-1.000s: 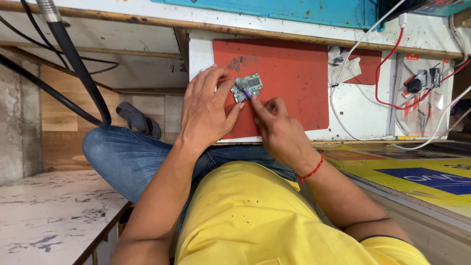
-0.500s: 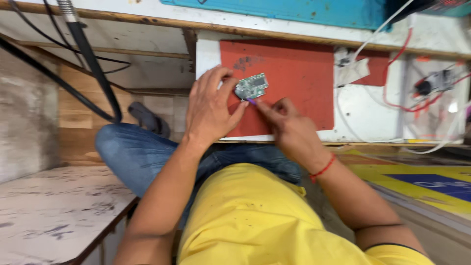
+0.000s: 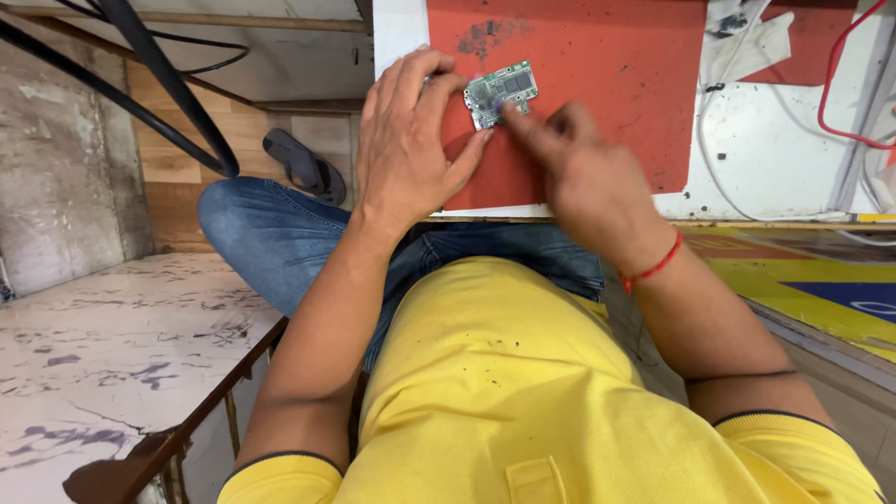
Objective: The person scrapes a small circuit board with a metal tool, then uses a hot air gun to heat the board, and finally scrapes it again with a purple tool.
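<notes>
A small green circuit board (image 3: 502, 91) lies on a red work mat (image 3: 607, 84) on a white table. My left hand (image 3: 408, 140) lies flat on the mat with its fingertips pinning the board's left edge. My right hand (image 3: 583, 173) is blurred, its fingers bunched, and the tips touch the board's lower right part. In the earlier views a thin purple tool showed in this hand; now I cannot make it out. A red thread band circles my right wrist.
White and red cables (image 3: 840, 103) and a white cloth (image 3: 747, 42) lie at the table's right. Black cables (image 3: 159, 93) hang at the left above a dark sandal (image 3: 303, 163) on the wooden floor. A marbled bench (image 3: 103, 345) stands to my left, and a yellow and blue sheet (image 3: 821, 280) lies to my right.
The view has come closer to the table and shifted left. Both hands have stayed on the board; my right hand has shifted slightly over it.
</notes>
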